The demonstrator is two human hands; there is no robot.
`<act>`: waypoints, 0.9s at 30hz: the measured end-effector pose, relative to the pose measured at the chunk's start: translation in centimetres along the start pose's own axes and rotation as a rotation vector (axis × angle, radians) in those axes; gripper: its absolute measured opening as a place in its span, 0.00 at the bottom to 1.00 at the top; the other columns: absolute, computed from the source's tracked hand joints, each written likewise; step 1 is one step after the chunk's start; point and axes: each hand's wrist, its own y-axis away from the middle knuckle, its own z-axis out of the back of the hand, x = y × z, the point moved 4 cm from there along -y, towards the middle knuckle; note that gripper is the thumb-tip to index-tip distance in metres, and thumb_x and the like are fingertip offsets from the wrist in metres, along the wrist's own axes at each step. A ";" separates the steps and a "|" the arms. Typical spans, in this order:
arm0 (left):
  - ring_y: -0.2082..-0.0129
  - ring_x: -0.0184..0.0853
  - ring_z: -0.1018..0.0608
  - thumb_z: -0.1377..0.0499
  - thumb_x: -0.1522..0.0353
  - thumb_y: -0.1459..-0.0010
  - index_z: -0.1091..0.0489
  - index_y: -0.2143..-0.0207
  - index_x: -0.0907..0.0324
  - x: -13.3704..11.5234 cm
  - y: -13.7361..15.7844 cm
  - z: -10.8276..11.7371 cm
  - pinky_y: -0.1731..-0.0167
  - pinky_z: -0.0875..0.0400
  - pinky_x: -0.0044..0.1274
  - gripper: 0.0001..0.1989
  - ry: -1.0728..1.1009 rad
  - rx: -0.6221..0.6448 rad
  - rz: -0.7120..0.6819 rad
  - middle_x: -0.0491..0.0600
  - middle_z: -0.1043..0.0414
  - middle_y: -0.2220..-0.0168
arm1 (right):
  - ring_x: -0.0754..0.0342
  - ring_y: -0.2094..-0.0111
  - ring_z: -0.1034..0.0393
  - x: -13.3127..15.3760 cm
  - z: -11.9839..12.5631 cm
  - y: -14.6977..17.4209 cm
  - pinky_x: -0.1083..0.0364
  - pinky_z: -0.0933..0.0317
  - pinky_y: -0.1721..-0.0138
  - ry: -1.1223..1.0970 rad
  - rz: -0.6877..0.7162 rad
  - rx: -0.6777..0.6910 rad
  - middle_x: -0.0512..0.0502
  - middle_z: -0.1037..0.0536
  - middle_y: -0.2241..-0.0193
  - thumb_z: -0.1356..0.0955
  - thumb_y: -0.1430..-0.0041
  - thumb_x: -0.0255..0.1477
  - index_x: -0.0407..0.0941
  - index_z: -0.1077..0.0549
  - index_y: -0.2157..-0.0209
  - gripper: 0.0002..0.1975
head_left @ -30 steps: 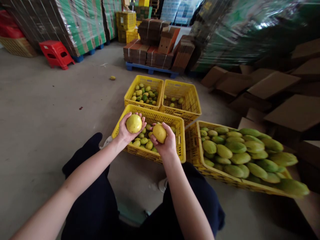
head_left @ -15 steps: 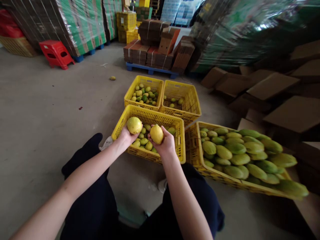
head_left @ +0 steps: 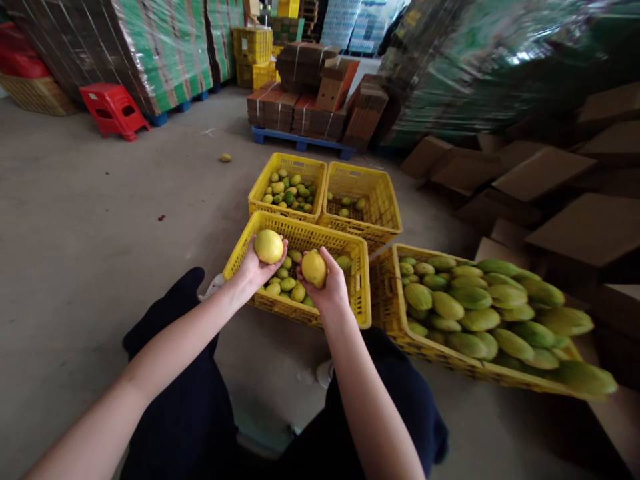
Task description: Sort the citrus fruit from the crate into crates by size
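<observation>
My left hand (head_left: 253, 268) holds a round, smooth yellow fruit (head_left: 269, 246) from below, fingers curled under its far side. In my right hand (head_left: 332, 288) is a second yellow fruit (head_left: 314, 268), a little smaller and more pear-shaped, with thumb and fingers around it. Both hands are over the near yellow crate (head_left: 237, 257), the fruits held apart from each other. Inside that crate lie several green-yellow fruits (head_left: 287, 284), partly hidden by my hands and forearms.
Behind stand two yellow crates, one with many small fruits (head_left: 290, 190), the other (head_left: 377, 190) with a few. At right, a crate (head_left: 405, 317) is heaped with long green-yellow fruits. Cardboard (head_left: 545, 173) lies beyond it. A red stool (head_left: 113, 110) and a loaded blue pallet (head_left: 300, 141) stand farther back.
The fruit in my left hand has turned slightly and risen a little, with more of my fingers showing beside it. The right-hand fruit has tilted slightly. The crates look unchanged.
</observation>
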 end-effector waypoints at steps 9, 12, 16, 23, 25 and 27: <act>0.72 0.36 0.19 0.47 0.54 0.34 0.26 0.54 0.64 0.1 1.9 -0.6 0.69 0.21 0.27 0.23 -0.111 0.108 0.083 0.53 0.22 0.70 | 0.54 0.83 0.28 -0.4 0.1 -0.2 0.58 0.36 0.84 0.074 0.076 0.087 0.50 0.24 0.81 0.30 0.42 0.35 0.43 0.27 0.70 0.09; 0.75 0.35 0.20 0.46 0.59 0.33 0.26 0.58 0.63 0.2 1.8 -0.7 0.73 0.23 0.25 0.17 -0.165 0.092 0.106 0.50 0.25 0.75 | 0.55 0.84 0.29 -0.1 -0.2 0.4 0.60 0.38 0.86 0.069 0.112 0.108 0.53 0.26 0.82 0.27 0.46 0.34 0.44 0.29 0.72 0.10; 0.77 0.37 0.21 0.56 0.61 0.29 0.26 0.58 0.66 0.9 1.0 -0.3 0.70 0.21 0.29 0.23 -0.228 0.044 0.101 0.53 0.24 0.76 | 0.56 0.85 0.31 -0.1 -0.3 0.4 0.60 0.40 0.87 0.114 0.087 0.112 0.51 0.26 0.83 0.27 0.46 0.34 0.44 0.30 0.73 0.10; 0.73 0.42 0.19 0.53 0.52 0.32 0.24 0.56 0.65 1.3 0.9 0.3 0.69 0.21 0.32 0.28 -0.315 0.012 0.115 0.55 0.23 0.74 | 0.56 0.85 0.31 -0.8 0.4 -0.5 0.59 0.34 0.84 0.031 -0.009 0.050 0.46 0.22 0.80 0.34 0.39 0.37 0.44 0.29 0.72 0.12; 0.76 0.37 0.20 0.42 0.55 0.37 0.26 0.59 0.60 0.6 0.8 0.3 0.71 0.22 0.28 0.18 -0.326 -0.013 0.047 0.50 0.24 0.75 | 0.56 0.85 0.31 -0.6 0.6 -0.5 0.58 0.33 0.83 0.013 0.000 0.039 0.47 0.22 0.80 0.35 0.39 0.36 0.44 0.28 0.72 0.12; 0.77 0.34 0.21 0.35 0.61 0.42 0.28 0.61 0.57 0.1 0.4 0.5 0.72 0.22 0.26 0.11 -0.334 -0.040 -0.001 0.45 0.25 0.76 | 0.56 0.85 0.31 -0.3 0.7 -0.5 0.57 0.33 0.83 0.009 0.030 0.040 0.49 0.23 0.80 0.34 0.41 0.35 0.44 0.28 0.71 0.09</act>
